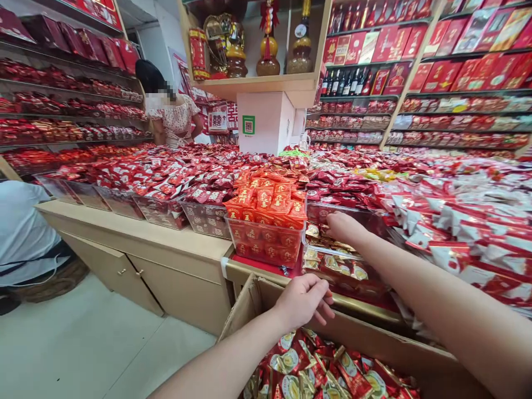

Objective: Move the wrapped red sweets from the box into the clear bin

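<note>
My left hand (303,299) hovers over the far edge of a cardboard box (249,305), its fingers curled in and nothing visible in them. The box holds several red-and-gold wrapped candies (324,371). My right hand (343,226) reaches forward over a clear plastic bin (332,252) partly filled with gold-wrapped candies; its fingers point down into the bin and are hidden from me. Left of that bin stands another clear bin (266,241) heaped with orange-red candy packets.
A long wooden counter (137,233) with cabinet doors carries many clear bins of red sweets. Shelves of red boxes line both walls. One person stands at the back left (174,116); another person in a light shirt (25,238) is at the far left.
</note>
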